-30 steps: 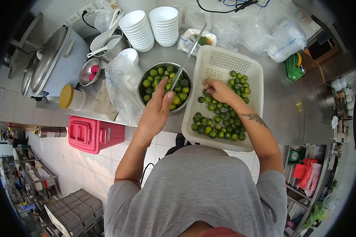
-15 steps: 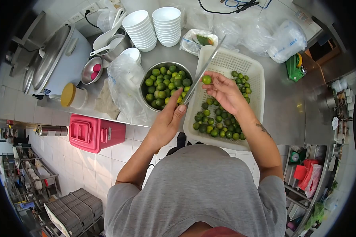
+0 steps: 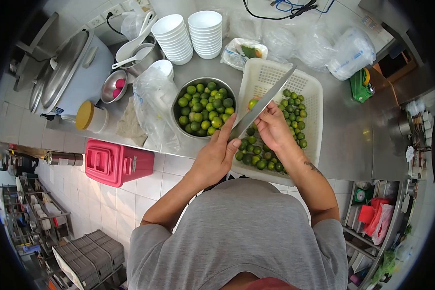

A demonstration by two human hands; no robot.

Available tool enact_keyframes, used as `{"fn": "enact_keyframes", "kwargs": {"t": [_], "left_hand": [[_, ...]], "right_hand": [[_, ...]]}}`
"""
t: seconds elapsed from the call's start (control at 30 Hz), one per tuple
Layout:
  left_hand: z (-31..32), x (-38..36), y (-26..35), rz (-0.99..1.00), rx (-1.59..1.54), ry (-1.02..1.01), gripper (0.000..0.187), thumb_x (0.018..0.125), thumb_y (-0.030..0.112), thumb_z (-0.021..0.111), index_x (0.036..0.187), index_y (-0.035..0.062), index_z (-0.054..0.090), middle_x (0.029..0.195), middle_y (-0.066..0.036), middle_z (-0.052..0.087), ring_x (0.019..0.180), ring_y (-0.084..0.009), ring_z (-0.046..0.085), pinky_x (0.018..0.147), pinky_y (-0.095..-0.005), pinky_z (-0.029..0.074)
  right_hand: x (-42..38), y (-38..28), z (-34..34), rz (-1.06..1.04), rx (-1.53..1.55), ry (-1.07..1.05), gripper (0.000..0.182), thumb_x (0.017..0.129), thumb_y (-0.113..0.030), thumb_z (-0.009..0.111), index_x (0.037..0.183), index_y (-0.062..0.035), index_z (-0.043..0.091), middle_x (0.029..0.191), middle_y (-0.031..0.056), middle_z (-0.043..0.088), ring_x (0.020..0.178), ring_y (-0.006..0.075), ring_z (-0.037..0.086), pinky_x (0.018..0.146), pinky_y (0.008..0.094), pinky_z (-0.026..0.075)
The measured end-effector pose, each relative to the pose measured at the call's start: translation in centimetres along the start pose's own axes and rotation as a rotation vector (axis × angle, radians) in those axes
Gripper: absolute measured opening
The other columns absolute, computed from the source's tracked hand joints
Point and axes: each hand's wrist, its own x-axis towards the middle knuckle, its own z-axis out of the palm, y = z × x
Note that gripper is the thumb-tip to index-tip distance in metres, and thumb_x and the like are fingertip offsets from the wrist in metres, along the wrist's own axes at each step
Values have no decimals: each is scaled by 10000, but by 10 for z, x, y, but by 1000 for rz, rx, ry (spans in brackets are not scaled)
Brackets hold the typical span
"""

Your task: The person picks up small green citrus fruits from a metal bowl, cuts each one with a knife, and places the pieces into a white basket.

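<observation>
My left hand [image 3: 216, 157] is closed on the handle end of a long knife [image 3: 266, 100], whose blade points up and to the right. On the blade's far side, my right hand [image 3: 274, 126] has its fingers curled against the blade, next to a lime [image 3: 253, 104] that the knife partly covers. Both are over a white perforated basket [image 3: 315, 101] holding many green limes [image 3: 293, 113]. To the left stands a steel bowl [image 3: 174, 116] heaped with limes [image 3: 205, 107].
Stacked white bowls [image 3: 173, 41], a plastic bag [image 3: 152, 108], a yellow-lidded jar [image 3: 86, 116] and a small bowl with pink items [image 3: 112, 89] stand left on the steel counter [image 3: 343, 130]. A pink bin [image 3: 116, 163] is on the floor. Plastic bags [image 3: 316, 46] lie at the back.
The knife has tilted over to the right and its flat side shows more. My right hand has moved slightly down, its fingers now behind the blade.
</observation>
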Motion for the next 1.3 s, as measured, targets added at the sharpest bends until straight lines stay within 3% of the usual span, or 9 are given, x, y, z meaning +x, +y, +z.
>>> {"fn": "enact_keyframes", "kwargs": {"t": [0.07, 0.6, 0.67, 0.77, 0.93, 1.07, 1.17, 1.27, 1.3], "left_hand": [[5, 2, -2, 53, 39, 60, 557, 1036, 345, 376, 1515, 107, 220, 1223, -303, 500, 1019, -470, 577, 876, -485, 476], [-7, 22, 8, -104, -206, 98, 390, 1035, 299, 422, 1307, 23, 380, 1060, -253, 586, 971, -376, 607, 840, -414, 464], [-24, 24, 11, -163, -261, 96, 389, 1037, 314, 419, 1284, 15, 393, 996, -223, 601, 951, -326, 605, 826, -393, 461], [-35, 22, -13, -124, -215, 279, 442, 1040, 400, 396, 1318, 58, 413, 794, -10, 479, 641, -73, 460, 554, -212, 375], [-53, 22, -31, -229, -173, 322, 547, 1038, 436, 372, 1451, 78, 350, 781, -14, 471, 609, -79, 447, 531, -213, 375], [-46, 20, -35, -229, -166, 353, 585, 1037, 439, 370, 1502, 92, 297, 778, -18, 467, 604, -81, 442, 536, -213, 377], [-44, 14, -18, -211, -217, 305, 573, 1039, 428, 371, 1505, 103, 297, 793, -19, 467, 612, -81, 436, 546, -217, 380], [-40, 7, -7, -184, -332, 193, 557, 1040, 411, 382, 1509, 123, 297, 818, -16, 466, 627, -82, 422, 574, -217, 385], [-36, 5, -6, -163, -317, 170, 553, 1041, 404, 387, 1510, 126, 297, 822, -14, 462, 634, -80, 419, 583, -215, 385]], "right_hand": [[-2, 3, 2, 10, -15, -15, 270, 897, -44, 643, 1159, -16, 584, 1068, 69, 650, 996, 174, 623, 908, 303, 499], [-8, 4, 35, 131, -169, -137, 132, 957, -101, 595, 1060, -26, 558, 966, 49, 612, 871, 148, 609, 809, 295, 509], [6, -19, 29, 81, -472, -175, 229, 961, -134, 591, 1144, 1, 559, 982, 72, 633, 886, 162, 620, 803, 307, 519], [35, -43, -16, -6, -1099, -126, 223, 933, -102, 595, 1139, -17, 596, 1012, 78, 639, 910, 176, 619, 821, 327, 514], [39, -15, -64, -112, -1700, -490, 296, 708, -10, 702, 1001, -22, 657, 1013, 157, 640, 961, 360, 604, 869, 416, 487], [29, -7, -54, -75, -1938, -659, 272, 711, -29, 717, 978, -50, 670, 1049, 141, 632, 969, 368, 590, 879, 407, 482], [26, -11, -52, 14, -1659, -439, 279, 824, -46, 688, 1102, -40, 657, 1101, 123, 631, 959, 280, 629, 823, 367, 507], [21, -38, -23, 260, -511, -44, 294, 924, -81, 618, 1211, -18, 602, 1119, 95, 638, 959, 214, 642, 811, 320, 525], [18, -43, -16, 226, -451, -58, 308, 941, -89, 599, 1237, -9, 579, 1129, 95, 636, 975, 202, 639, 824, 313, 526]]}}
